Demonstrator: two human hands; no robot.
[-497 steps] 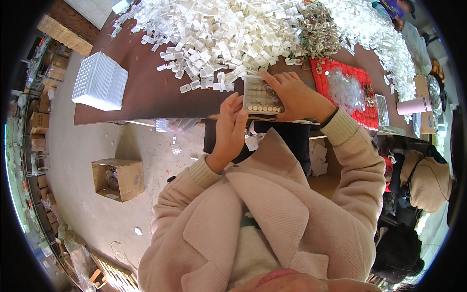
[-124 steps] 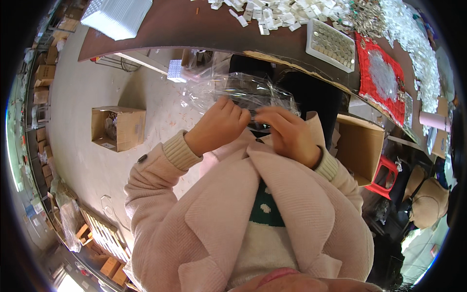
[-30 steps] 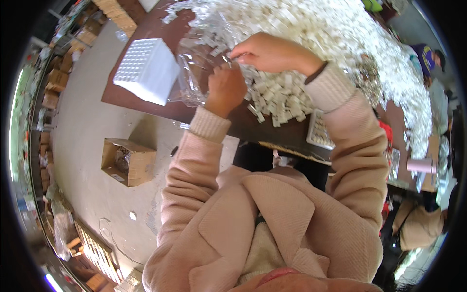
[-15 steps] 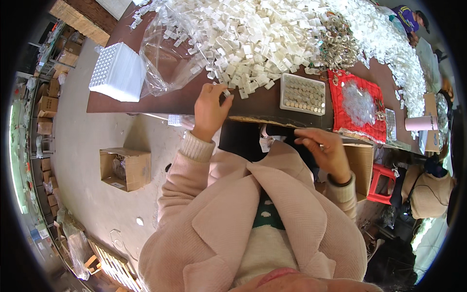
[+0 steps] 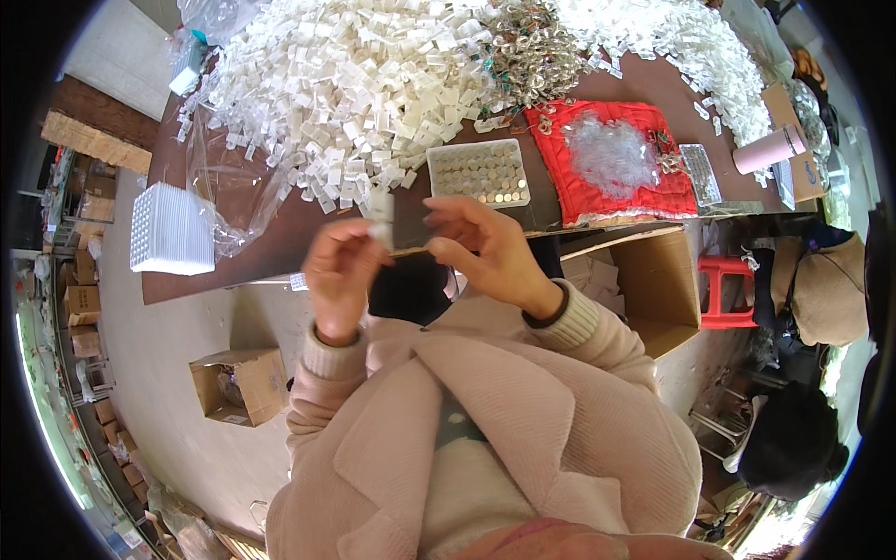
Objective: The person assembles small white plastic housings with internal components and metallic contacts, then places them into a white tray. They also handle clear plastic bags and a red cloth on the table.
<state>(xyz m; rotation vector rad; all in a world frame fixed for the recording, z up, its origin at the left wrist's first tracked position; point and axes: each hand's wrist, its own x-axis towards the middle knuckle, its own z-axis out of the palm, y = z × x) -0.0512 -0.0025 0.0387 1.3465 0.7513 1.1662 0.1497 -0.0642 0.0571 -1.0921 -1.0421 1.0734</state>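
Note:
My left hand (image 5: 341, 275) is raised at the table's near edge, thumb and fingers pinching a small white plastic piece (image 5: 382, 213), slightly blurred. Facing it, my right hand (image 5: 495, 250) has curved fingers, with a gap between thumb and forefinger and nothing visible in it. Beyond both hands spreads a big heap of similar white plastic pieces (image 5: 345, 103). A clear tray (image 5: 437, 187) of round metal discs lies just past my right hand. Right of that, a red cloth (image 5: 560, 177) bears a pile of thin clear plastic bits (image 5: 611, 154).
A stack of white dimpled trays (image 5: 177, 229) stands at the table's left corner beside a clear plastic bag (image 5: 238, 191). Small metal parts (image 5: 532, 56) lie heaped farther back. A pink cylinder (image 5: 770, 149) is at the right. Below are cardboard boxes (image 5: 658, 294) and a red stool (image 5: 728, 291).
My left hand has come back from the heap's edge with a white plastic piece. My right hand has risen toward it from the table's edge. The whole view has shifted rightward.

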